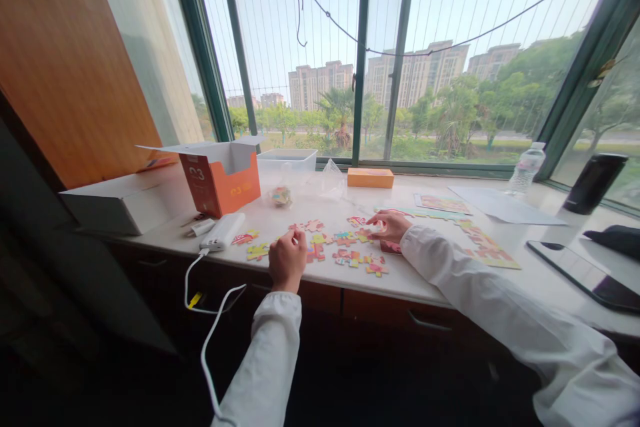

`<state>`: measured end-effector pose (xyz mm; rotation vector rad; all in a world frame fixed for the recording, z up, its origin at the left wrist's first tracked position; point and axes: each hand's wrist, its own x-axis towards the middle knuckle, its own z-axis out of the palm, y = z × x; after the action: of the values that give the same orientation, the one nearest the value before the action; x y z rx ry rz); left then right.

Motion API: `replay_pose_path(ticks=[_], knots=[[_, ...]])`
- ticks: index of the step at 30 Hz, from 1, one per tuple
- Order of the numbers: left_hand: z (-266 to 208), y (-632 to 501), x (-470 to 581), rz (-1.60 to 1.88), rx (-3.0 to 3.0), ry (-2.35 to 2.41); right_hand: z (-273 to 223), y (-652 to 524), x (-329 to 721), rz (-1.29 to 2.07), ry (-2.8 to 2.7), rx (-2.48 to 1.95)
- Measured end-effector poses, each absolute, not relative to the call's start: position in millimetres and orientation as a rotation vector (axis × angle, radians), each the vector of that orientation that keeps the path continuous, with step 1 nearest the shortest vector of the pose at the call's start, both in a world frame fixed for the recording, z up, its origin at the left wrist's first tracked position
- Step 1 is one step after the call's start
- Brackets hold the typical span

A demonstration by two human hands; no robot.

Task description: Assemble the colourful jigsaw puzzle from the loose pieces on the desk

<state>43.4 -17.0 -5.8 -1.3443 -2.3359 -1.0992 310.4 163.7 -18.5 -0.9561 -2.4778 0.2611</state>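
Colourful jigsaw pieces (345,257) lie scattered over the white tabletop. Among them, near the front edge, is my left hand (289,259), its fingers curled closed; whatever they may hold is hidden. My right hand (391,225) hovers over the right side of the loose pieces, thumb and index finger curved with a gap between them. Just left of its fingertips lies a red and white jigsaw piece (357,221). A dark red item (390,247) is partly covered below that hand. Farther right is a joined strip of jigsaw border (490,247).
An orange box (220,183), a white power bank (225,232) with a cable and a clear plastic tub (287,160) stand left. A small orange box (370,178) is by the window. Rightward are a picture card (443,204), water bottle (527,170), black tumbler (595,183) and phone (580,270).
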Motion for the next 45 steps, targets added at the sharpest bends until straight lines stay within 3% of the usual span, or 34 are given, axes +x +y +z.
replay_pose_path(ticks=[28, 45], knots=[[-11.6, -13.9, 41.1, -1.179, -1.336, -2.326, -26.9, 177.6, 317.8, 0.218, -2.6, -0.839], [-9.9, -11.4, 39.1, -1.133, -1.273, -2.283, -18.3, 167.3, 305.6, 0.243, -2.553, -1.125]])
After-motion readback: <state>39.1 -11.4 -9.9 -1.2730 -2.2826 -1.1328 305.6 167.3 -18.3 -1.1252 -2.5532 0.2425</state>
